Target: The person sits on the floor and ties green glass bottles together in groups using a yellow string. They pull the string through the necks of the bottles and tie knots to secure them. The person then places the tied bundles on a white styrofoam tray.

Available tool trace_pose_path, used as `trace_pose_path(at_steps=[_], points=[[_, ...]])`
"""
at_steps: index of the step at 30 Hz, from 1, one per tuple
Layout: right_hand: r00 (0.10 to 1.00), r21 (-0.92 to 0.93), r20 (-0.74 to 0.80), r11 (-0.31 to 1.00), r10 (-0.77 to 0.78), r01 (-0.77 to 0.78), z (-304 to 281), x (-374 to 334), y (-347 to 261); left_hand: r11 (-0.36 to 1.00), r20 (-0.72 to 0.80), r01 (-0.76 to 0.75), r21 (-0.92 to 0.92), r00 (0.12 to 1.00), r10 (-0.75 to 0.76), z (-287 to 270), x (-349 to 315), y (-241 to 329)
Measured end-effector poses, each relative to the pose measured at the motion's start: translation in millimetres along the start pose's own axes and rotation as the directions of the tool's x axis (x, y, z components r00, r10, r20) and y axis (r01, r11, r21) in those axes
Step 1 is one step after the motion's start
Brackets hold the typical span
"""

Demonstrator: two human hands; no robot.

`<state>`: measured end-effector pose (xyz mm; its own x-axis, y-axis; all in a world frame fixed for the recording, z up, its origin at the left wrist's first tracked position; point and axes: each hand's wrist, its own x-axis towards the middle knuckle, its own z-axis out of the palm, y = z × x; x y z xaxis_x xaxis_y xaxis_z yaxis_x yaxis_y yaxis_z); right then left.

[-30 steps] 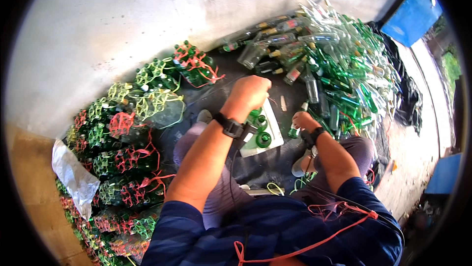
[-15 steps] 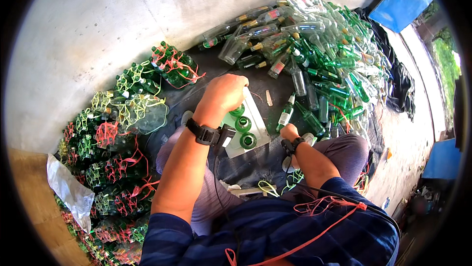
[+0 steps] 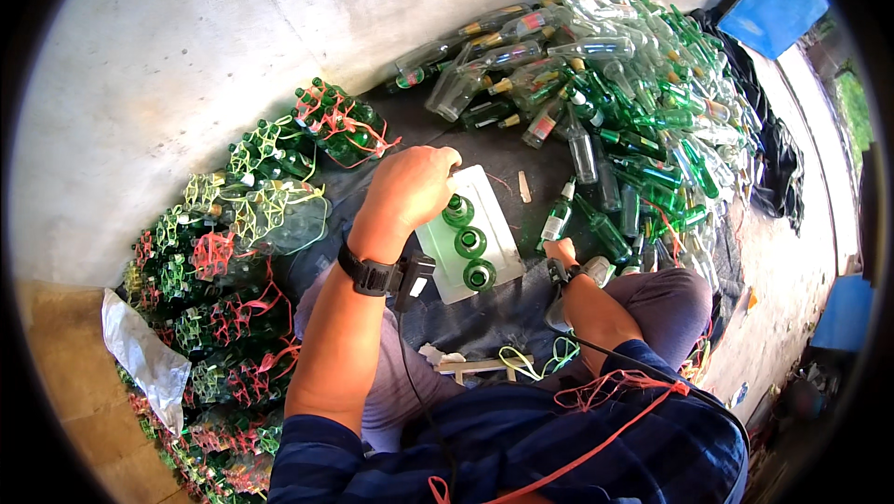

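A white plastic tray or board (image 3: 498, 241) lies in front of me, with three green glass bottles (image 3: 470, 242) standing on it in a row, mouths up. My left hand (image 3: 407, 189) is closed in a fist shape above the tray's far left edge, beside the farthest bottle. Its fingertips face away, so whatever they hold is hidden. Close to my right knee, my right hand (image 3: 560, 251) is closed round the lower end of a green bottle with a pale label (image 3: 557, 217). That bottle slants, its neck pointing away from me.
A large heap of loose clear and green bottles (image 3: 643, 122) spreads at the far right. Bundles of green bottles tied with pink and yellow string (image 3: 233, 309) are stacked along the left. A small wooden frame (image 3: 480, 366) and loose string (image 3: 549, 355) lie near my legs.
My left hand has shifted a little left, uncovering the tray's far corner. My right hand stays on the labelled bottle. The whole view has moved slightly.
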<state>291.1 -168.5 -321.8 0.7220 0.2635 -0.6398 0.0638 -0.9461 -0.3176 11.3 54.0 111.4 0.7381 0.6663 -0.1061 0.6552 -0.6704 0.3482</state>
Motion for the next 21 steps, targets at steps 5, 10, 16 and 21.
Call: trace_pose_path(at_steps=[5, 10, 16, 21], points=[[1.000, 0.084, -0.003, 0.996, 0.003, -0.003, 4, -1, -5, 0.999, -0.008, 0.044, 0.000, 0.999, -0.044, -4, -2, -1], [0.997, 0.170, 0.064, 0.985, -0.043, 0.031, 16, 0, -10, 0.998, -0.019, 0.028, 0.052, 0.999, -0.027, 1, -1, -8], [0.978, 0.201, 0.209, 0.978, 0.017, -0.059, 12, 20, -9, 0.999, -0.100, 0.005, 0.034, 0.995, -0.002, 7, 5, -17], [0.913, 0.674, 0.402, 0.656, 0.060, -0.340, -23, -22, -40, 1.000, -0.158, -0.003, 0.016, 0.987, 0.006, 4, 6, -13]])
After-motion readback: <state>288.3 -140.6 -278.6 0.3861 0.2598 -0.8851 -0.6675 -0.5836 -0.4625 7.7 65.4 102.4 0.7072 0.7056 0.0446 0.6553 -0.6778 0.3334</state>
